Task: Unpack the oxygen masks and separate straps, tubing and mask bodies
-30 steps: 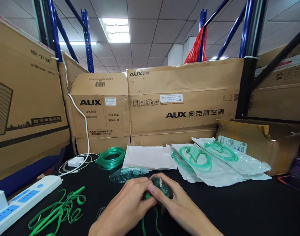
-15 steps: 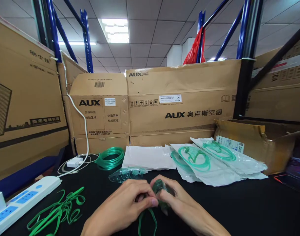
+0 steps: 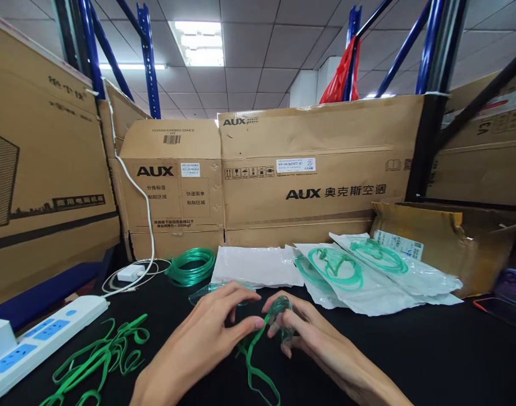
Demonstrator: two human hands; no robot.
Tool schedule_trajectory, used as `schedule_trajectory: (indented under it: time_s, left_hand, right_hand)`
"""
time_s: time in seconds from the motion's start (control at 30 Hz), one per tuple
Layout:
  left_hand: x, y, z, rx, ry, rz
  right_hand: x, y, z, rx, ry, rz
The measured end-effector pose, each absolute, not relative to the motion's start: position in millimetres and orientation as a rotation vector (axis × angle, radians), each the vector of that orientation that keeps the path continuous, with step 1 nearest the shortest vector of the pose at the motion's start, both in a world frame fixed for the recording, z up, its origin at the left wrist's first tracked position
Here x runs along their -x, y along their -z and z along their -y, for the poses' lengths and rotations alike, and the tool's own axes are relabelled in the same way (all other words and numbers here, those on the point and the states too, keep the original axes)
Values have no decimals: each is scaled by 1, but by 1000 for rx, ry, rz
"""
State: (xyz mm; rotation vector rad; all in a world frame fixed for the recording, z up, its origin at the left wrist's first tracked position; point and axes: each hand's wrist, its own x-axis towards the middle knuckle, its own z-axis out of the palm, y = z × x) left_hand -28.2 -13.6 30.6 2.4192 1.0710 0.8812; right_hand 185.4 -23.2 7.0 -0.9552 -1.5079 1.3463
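Note:
A clear green-tinted plastic mask (image 3: 279, 308) is in my right hand (image 3: 302, 327), whose fingers and thumb wrap around it. From the mask's left side a green elastic strap (image 3: 254, 369) hangs down in a loose loop over the black table. My left hand (image 3: 217, 327) is just left of the mask, its thumb and fingers apart, with the thumb tip close beside the strap; whether they touch I cannot tell. Behind my left hand lies another clear plastic piece (image 3: 202, 292), partly hidden. A tangle of green straps (image 3: 107, 355) lies at the left.
A white power strip (image 3: 50, 338) runs along the left edge. A coil of green tubing (image 3: 192, 266), a white packet (image 3: 258, 265) and bagged tubing sets (image 3: 346, 282) lie at the back. An open carton (image 3: 435, 242) and a phone (image 3: 501, 313) are on the right.
My left hand's fingers have spread and come away from the mask's edge. The strap now hangs from the mask further right, and my right hand has turned slightly with the mask.

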Motion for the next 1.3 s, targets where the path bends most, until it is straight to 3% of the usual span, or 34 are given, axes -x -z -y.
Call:
schedule_trajectory:
  time_s: [0.3, 0.83, 1.3]
  left_hand:
    - [11, -17, 10, -2472, -829, -1196]
    - [-1, -14, 13, -2438, -1036, -1210]
    - [-5, -25, 28, -2382, -883, -1105]
  right_hand:
    - [-178, -6, 28, 876, -1320, 1577]
    - [-170, 6, 19, 1117, -442, 1748]
    - [-203, -3, 6, 1315, -108, 1688]
